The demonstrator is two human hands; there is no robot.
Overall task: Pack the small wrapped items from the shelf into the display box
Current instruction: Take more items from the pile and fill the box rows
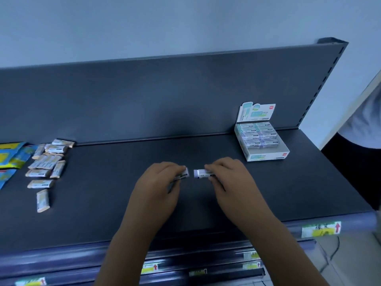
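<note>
On the dark shelf [206,203], my left hand [158,182] grips a small wrapped item [184,174] at the shelf's middle. Beside it, my right hand [231,180] grips a second small wrapped item [201,173] with a pale purple end. The two items point at each other with a narrow gap between them. The display box [266,154] stands at the back right, lid flap up, with rows of wrapped items inside. Several loose wrapped items [46,164] lie scattered at the far left of the shelf.
Blue and yellow packets [12,155] lie at the left edge. The shelf's back panel [165,96] rises behind. Another person's clothing [360,129] shows at the right edge. Price labels [320,229] line the shelf's front rail.
</note>
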